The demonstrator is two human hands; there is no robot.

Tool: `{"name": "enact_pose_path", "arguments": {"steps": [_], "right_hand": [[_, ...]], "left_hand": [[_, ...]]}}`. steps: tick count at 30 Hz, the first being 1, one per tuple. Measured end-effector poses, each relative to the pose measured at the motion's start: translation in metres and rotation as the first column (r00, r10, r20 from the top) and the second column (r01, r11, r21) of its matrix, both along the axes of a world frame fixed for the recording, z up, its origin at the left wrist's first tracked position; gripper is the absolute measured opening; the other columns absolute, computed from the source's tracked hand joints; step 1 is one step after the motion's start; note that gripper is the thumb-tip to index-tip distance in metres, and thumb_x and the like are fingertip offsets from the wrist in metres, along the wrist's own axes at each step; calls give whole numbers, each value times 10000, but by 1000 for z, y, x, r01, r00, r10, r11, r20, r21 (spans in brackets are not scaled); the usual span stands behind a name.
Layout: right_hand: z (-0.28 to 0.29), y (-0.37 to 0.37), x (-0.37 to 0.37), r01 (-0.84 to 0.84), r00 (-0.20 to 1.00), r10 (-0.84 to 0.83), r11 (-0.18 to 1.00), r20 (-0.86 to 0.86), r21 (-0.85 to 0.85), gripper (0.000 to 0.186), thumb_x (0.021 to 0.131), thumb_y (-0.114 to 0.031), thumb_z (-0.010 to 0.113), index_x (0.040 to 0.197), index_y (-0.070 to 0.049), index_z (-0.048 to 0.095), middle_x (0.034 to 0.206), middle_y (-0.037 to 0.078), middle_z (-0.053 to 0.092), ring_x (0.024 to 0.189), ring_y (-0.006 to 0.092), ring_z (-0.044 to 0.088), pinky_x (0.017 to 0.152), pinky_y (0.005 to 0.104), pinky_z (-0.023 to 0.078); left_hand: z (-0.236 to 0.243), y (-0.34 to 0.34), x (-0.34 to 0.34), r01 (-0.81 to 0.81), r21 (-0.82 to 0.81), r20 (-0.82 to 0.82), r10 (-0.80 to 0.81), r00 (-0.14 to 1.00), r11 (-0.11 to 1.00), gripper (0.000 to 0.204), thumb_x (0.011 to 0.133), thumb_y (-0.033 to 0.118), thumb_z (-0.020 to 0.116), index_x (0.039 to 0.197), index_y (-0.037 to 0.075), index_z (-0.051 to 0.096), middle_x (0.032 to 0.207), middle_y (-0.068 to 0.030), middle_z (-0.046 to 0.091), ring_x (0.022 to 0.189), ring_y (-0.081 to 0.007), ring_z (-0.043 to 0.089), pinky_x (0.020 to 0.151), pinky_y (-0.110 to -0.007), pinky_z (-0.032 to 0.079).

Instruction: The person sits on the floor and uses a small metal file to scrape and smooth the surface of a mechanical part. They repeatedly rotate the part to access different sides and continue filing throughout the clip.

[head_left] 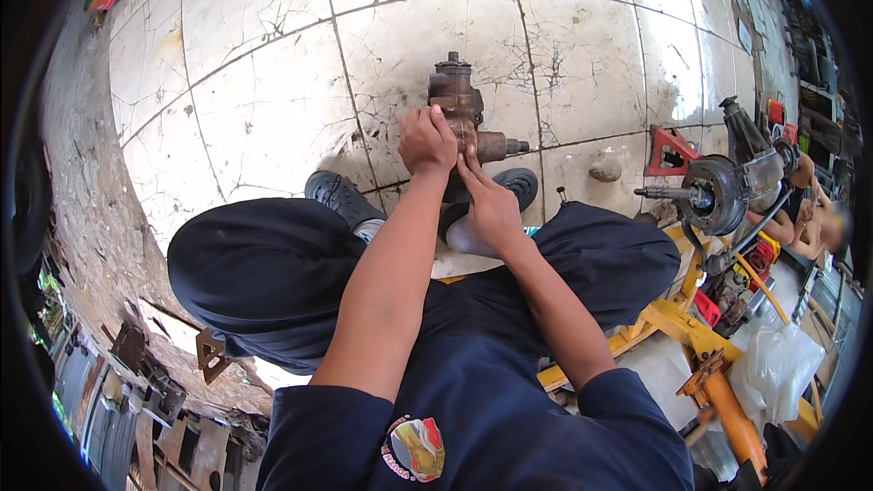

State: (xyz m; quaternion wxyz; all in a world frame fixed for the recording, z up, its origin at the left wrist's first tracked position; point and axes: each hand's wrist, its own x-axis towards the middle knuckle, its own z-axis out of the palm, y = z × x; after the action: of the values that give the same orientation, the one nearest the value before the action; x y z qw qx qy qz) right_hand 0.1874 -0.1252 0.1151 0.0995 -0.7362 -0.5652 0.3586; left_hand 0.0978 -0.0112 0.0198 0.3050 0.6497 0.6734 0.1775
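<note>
A rusty brown steering gearbox (pixel 457 84) stands on the tiled floor between my feet, with a short stub on top and a splined shaft pointing right. My left hand (pixel 426 140) is closed against its left side, thumb uppermost. The curled fingertips are hidden under the hand. From below, my right hand (pixel 492 207) reaches in with its fingers stretched out, their tips touching the housing just under the side shaft. The lower end of the gearbox is partly covered by my right hand.
My shoes (pixel 344 199) flank the gearbox. At the right are a red stand (pixel 670 153), a stone (pixel 605 167), a greasy axle assembly (pixel 714 195), a yellow metal frame (pixel 677 323) and a clear plastic bag (pixel 777 368). Another person (pixel 807 218) is beyond the axle.
</note>
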Motion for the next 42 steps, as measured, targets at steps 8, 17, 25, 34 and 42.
{"name": "enact_pose_path", "arguments": {"steps": [8,17,25,34,42], "right_hand": [[-5,9,-4,61,998,-63,993,12,102,756,804,41,501,1544,-114,484,1590,132,464,994,434,689,794,468,576],[-16,30,7,63,994,-70,995,85,73,777,816,20,518,1577,-107,430,1583,157,470,1000,430,695,812,478,572],[-36,41,30,-77,993,53,967,103,244,765,820,1,519,1571,-131,449,1603,134,448,986,414,706,804,481,586],[-25,39,20,-6,998,-4,988,66,157,689,867,0,521,1542,-130,479,1572,126,493,1140,389,661,889,460,574],[-14,23,21,-10,997,4,997,80,83,696,875,-30,525,1561,-118,450,1574,159,481,978,431,700,832,487,580]], "left_hand": [[4,1,-4,7,-26,67,-5,998,1000,431,1074,330,407,948,55,713,1019,-150,656,1039,-382,603,865,-533,512],[-2,0,-2,4,-6,39,-3,999,1000,463,1084,334,382,921,51,710,1035,-153,665,1033,-389,606,879,-525,506],[4,1,1,28,-4,63,-28,998,1000,446,1076,333,397,908,57,703,1029,-158,667,1016,-393,606,890,-523,497],[-6,-3,0,18,30,33,-19,999,999,456,1082,322,391,887,62,711,1015,-164,677,1028,-396,600,917,-517,476],[-5,-1,2,-16,81,54,12,998,997,454,1080,313,404,874,68,725,958,-173,693,974,-402,621,904,-508,478]]}}
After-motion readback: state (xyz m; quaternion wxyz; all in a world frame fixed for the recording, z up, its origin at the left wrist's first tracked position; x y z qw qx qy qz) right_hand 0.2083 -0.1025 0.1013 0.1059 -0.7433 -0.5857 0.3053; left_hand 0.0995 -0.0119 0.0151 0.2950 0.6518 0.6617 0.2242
